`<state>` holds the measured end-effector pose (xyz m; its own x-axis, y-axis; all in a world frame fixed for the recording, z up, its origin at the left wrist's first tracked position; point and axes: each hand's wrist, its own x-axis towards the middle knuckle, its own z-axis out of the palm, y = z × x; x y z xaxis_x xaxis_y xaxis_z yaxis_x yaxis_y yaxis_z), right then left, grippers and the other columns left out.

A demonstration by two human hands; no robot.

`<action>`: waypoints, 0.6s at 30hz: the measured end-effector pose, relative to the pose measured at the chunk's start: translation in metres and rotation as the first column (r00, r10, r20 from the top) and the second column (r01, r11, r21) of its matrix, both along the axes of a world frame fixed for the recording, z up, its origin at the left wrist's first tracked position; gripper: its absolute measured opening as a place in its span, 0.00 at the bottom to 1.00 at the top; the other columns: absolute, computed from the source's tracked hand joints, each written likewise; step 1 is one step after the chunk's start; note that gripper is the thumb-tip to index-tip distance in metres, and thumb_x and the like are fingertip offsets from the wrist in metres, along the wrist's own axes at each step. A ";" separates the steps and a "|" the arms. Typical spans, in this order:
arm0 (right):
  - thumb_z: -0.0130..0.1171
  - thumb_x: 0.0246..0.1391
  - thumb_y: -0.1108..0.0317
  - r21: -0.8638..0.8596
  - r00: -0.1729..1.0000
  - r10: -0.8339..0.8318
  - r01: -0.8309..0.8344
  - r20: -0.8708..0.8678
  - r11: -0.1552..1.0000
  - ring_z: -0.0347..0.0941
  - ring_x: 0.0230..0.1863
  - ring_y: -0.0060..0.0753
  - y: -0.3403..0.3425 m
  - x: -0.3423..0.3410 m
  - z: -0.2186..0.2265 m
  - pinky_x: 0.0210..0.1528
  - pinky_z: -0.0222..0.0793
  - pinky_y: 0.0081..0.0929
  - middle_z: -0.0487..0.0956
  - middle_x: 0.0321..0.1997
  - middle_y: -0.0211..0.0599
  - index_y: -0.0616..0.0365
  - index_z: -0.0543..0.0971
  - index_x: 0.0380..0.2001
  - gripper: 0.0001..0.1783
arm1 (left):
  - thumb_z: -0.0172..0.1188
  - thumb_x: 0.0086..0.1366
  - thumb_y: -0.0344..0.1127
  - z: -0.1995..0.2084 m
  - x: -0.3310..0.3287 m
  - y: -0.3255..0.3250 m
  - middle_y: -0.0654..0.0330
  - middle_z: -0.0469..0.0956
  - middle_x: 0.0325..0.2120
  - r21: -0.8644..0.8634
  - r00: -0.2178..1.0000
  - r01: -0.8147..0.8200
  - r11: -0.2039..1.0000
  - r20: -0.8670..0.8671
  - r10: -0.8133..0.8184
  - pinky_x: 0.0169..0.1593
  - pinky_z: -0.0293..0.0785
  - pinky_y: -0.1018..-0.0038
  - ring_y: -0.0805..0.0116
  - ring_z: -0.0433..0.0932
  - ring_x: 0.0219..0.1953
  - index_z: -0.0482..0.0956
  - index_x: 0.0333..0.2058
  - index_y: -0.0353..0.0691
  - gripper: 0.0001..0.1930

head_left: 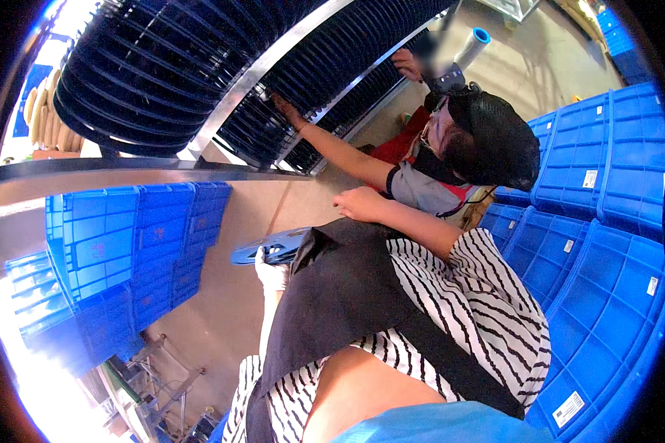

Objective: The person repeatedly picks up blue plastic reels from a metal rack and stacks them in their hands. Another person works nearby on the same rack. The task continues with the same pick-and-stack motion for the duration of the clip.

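My left hand (pixel 272 275), in a white glove, holds flat blue reels (pixel 273 245) at their near edge, in front of my black apron (pixel 332 310). They seem to be a thin stack, partly hidden by the apron's edge. My bare right hand (pixel 359 203) is at the top of the apron, its fingers curled; whatever they may hold is hidden. Ahead of me a metal rack (pixel 247 92) carries rows of upright black reels (pixel 148 70). A co-worker's hand (pixel 288 112) reaches among those reels, apart from my own hands.
A co-worker in a black cap (pixel 495 136) stands close at the front right. Blue crates (pixel 591 295) are stacked along my right, and more blue crates (pixel 100 240) stand at the left below the rack. A metal-framed cart (pixel 166 376) is at the lower left.
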<state>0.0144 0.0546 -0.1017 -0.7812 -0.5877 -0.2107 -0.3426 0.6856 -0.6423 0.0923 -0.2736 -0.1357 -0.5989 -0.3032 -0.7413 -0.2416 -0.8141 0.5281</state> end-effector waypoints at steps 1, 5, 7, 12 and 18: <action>0.55 0.53 0.61 -0.038 1.000 -0.008 0.009 0.011 0.999 0.76 0.42 0.48 -0.002 0.001 -0.001 0.43 0.70 0.44 0.79 0.40 0.45 0.52 0.75 0.43 0.15 | 0.54 0.63 0.40 0.001 -0.002 -0.004 0.56 0.73 0.35 0.010 1.000 -0.007 1.000 -0.014 0.007 0.48 0.72 0.59 0.61 0.72 0.37 0.70 0.41 0.37 0.13; 0.54 0.54 0.61 -0.200 0.987 -0.082 0.109 0.138 0.974 0.77 0.39 0.44 -0.017 0.000 -0.014 0.41 0.71 0.39 0.79 0.38 0.45 0.55 0.75 0.42 0.15 | 0.57 0.62 0.38 0.014 -0.016 -0.006 0.60 0.73 0.32 0.049 0.997 -0.005 0.999 -0.082 0.009 0.44 0.74 0.65 0.64 0.73 0.33 0.69 0.38 0.40 0.10; 0.54 0.55 0.61 -0.303 0.929 -0.131 0.243 0.345 0.921 0.77 0.37 0.37 -0.032 0.002 -0.032 0.39 0.72 0.34 0.80 0.36 0.42 0.56 0.75 0.42 0.14 | 0.58 0.63 0.39 0.011 -0.016 -0.026 0.61 0.72 0.31 0.080 0.981 0.074 0.994 -0.184 -0.058 0.45 0.73 0.66 0.65 0.72 0.34 0.69 0.37 0.41 0.11; 0.56 0.55 0.60 -0.323 0.624 -0.144 0.572 0.768 0.754 0.76 0.33 0.26 -0.054 0.023 -0.079 0.36 0.72 0.29 0.80 0.35 0.37 0.58 0.75 0.41 0.15 | 0.56 0.66 0.41 0.054 -0.019 0.005 0.60 0.70 0.42 -0.221 0.957 0.183 0.958 -0.185 -0.225 0.54 0.65 0.66 0.68 0.68 0.44 0.67 0.54 0.47 0.19; 0.59 0.51 0.53 -0.547 0.909 -0.069 0.306 0.410 0.779 0.73 0.51 0.45 -0.102 0.054 -0.026 0.54 0.67 0.36 0.76 0.48 0.49 0.58 0.73 0.50 0.27 | 0.61 0.60 0.31 0.068 -0.014 0.039 0.57 0.67 0.52 -0.430 0.930 0.299 0.852 -0.068 -0.361 0.51 0.70 0.67 0.67 0.71 0.46 0.54 0.63 0.41 0.35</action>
<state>0.0680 -0.0478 -0.1276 -0.8310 -0.5349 -0.1526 0.0793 0.1575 -0.9843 0.0780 -0.2342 -0.0674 -0.8056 -0.3238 -0.4961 -0.3555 -0.4056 0.8421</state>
